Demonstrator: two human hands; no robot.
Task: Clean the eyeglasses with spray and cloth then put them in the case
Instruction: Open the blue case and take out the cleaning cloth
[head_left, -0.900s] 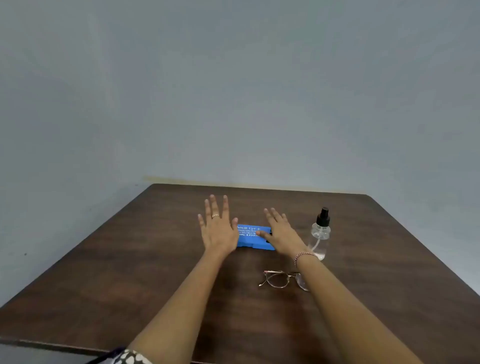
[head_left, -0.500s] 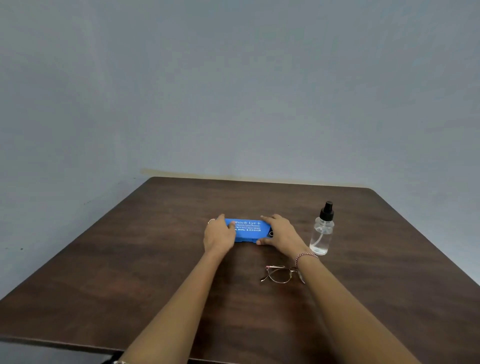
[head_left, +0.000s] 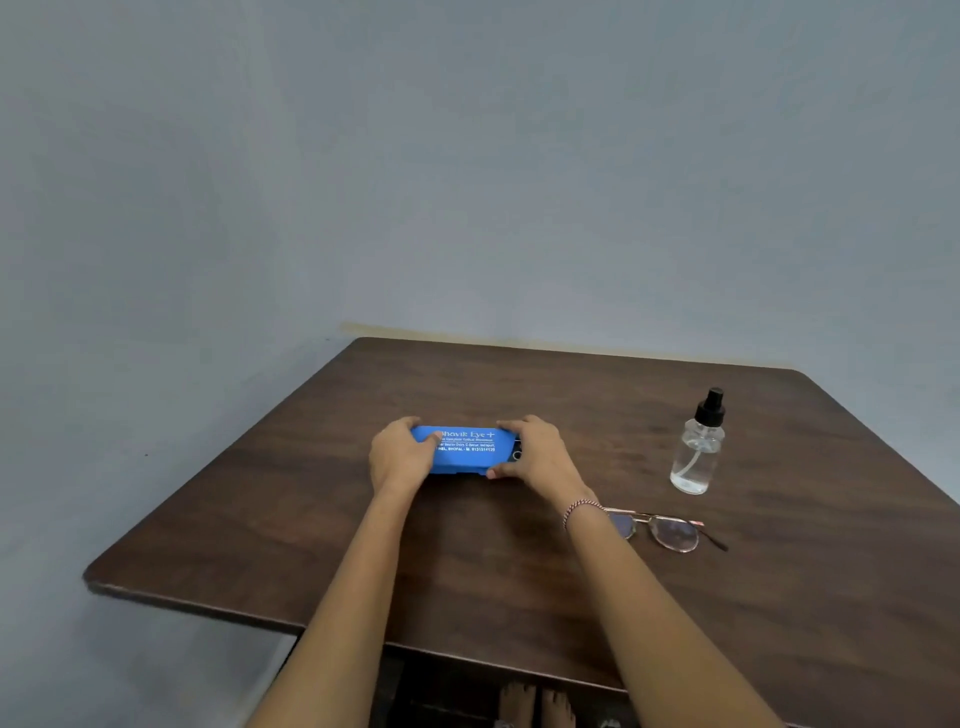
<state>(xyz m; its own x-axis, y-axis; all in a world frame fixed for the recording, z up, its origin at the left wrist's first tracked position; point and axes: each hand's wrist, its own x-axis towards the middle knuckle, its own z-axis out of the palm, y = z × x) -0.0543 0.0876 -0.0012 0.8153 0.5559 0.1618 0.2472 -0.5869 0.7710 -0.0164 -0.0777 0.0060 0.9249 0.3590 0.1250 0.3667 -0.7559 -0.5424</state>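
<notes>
On the dark brown wooden table (head_left: 322, 540), I hold the blue hard plastic eyeglass case (head_left: 465, 449), mid-frame.
My left hand (head_left: 400, 457) and right hand (head_left: 540, 457) curl round its ends. It looks rigid and light, probably best pried open at the front seam. The clear spray bottle (head_left: 696, 452) stands right of centre. The thin gold-rimmed eyeglasses (head_left: 670, 532) lie lower right, fragile, so I'd lift them by the frame.

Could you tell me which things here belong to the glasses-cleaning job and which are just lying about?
Job: blue case, gripped by left hand and right hand; eyeglasses; spray bottle.
Just there: table; wrist bracelet.
</notes>
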